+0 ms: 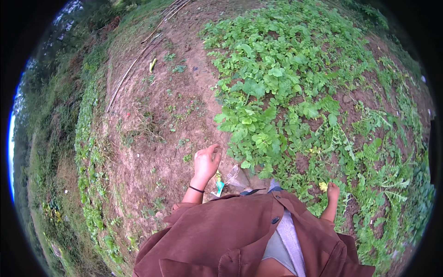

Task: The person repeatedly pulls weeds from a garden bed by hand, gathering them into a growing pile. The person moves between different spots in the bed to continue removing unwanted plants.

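Note:
My left hand (207, 162) hangs over bare soil with its fingers apart and slightly bent, nothing in it; a dark band circles the wrist. Close below it on the ground lie a teal and white packet (219, 187) and a clear plastic bag (237, 177) that seems to hold something brownish. On the right, my right hand (333, 192) is closed above the leafy plants, with a yellowish leaf (323, 186) showing at its fingers. Broad-lobed green leafy plants (258, 90) grow thickly ahead, to the right of the bare soil.
Long thin poles (123, 78) lie on the soil at the upper left. A pale green, stick-like piece (152, 65) rests near them. Dry plant stalks (145, 121) are heaped on the ground. A row of low green plants (86, 166) and thick brush border the left side.

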`<state>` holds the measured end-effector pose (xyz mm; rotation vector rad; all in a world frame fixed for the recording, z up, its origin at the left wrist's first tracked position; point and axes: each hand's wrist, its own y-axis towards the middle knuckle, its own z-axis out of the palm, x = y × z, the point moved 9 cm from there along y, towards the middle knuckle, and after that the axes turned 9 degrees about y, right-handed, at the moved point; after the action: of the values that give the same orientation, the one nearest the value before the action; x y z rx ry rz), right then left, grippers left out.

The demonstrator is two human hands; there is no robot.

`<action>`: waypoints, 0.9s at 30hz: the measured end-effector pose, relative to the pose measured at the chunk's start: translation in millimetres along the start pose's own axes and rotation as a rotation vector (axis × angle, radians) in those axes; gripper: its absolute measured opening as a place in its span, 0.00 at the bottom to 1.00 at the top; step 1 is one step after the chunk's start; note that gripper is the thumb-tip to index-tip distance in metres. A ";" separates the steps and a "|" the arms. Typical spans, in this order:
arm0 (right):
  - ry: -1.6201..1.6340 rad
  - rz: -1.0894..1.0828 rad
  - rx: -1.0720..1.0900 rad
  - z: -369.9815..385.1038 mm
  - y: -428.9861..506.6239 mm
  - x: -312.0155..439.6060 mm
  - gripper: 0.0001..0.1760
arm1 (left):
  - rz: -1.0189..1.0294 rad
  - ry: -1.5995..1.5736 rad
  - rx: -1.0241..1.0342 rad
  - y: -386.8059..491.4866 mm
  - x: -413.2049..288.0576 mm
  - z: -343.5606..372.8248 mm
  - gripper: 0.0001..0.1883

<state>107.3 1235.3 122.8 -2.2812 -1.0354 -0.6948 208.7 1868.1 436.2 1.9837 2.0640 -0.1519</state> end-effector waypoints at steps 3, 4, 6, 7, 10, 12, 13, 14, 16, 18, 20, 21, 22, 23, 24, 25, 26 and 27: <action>0.170 0.053 0.014 28.0 -59.1 47.8 0.18 | 0.021 -0.051 0.022 -12.0 35.9 8.1 0.17; 0.085 0.043 0.019 38.6 -90.0 78.3 0.17 | 0.069 -0.020 0.003 -21.0 54.3 3.7 0.17; 0.115 0.162 -0.022 25.0 -119.9 39.2 0.17 | 0.085 -0.108 0.080 -32.8 53.9 22.8 0.16; 0.123 0.166 -0.025 31.5 -139.7 29.2 0.17 | 0.088 -0.121 0.099 -38.7 62.9 23.9 0.16; 0.018 0.345 0.033 47.6 -212.6 -22.8 0.17 | 0.048 -0.092 0.160 -64.6 101.4 34.8 0.16; 0.013 0.403 0.082 61.2 -248.7 -43.2 0.17 | 0.005 -0.088 0.194 -77.1 127.0 38.2 0.16; 0.009 0.430 0.109 67.8 -264.6 -50.5 0.17 | -0.021 -0.085 0.211 -80.5 138.4 40.0 0.16; -0.060 0.379 0.096 67.8 -273.4 -51.3 0.17 | -0.022 -0.077 0.237 -82.3 145.7 43.8 0.16; 0.029 0.389 0.054 71.8 -282.6 -47.4 0.16 | 0.013 -0.048 0.244 -76.1 144.6 42.7 0.16; 0.046 0.406 0.039 69.7 -288.6 -47.5 0.16 | 0.017 -0.038 0.257 -67.5 138.5 48.4 0.16; 0.049 0.400 0.050 71.1 -284.7 -43.8 0.17 | 0.053 -0.094 0.242 -60.1 125.9 56.6 0.15; 0.055 0.396 0.059 73.7 -280.0 -39.2 0.18 | 0.069 -0.116 0.232 -55.5 119.3 59.6 0.15; 0.052 0.395 0.071 77.0 -276.5 -35.7 0.18 | 0.035 -0.095 0.281 -53.8 114.2 68.5 0.15; 0.051 0.395 0.084 80.1 -274.8 -33.5 0.18 | 0.061 -0.081 0.311 -54.6 107.4 77.2 0.15; 0.049 0.398 0.088 80.7 -271.7 -37.7 0.18 | 0.094 -0.073 0.342 -53.7 97.6 87.4 0.15; 0.069 0.420 0.095 82.7 -268.4 -44.1 0.18 | 0.129 -0.062 0.373 -51.6 86.3 97.3 0.15; 0.091 0.442 0.102 86.0 -264.7 -50.8 0.19 | 0.144 -0.055 0.395 -47.6 75.1 106.4 0.15; 0.114 0.469 0.110 89.2 -262.9 -58.3 0.19 | 0.157 -0.060 0.413 -41.6 66.1 115.3 0.15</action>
<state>-112.3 1411.3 87.9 -2.2388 -0.4455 -0.5451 180.2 1899.3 303.6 2.3306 1.9475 -0.6425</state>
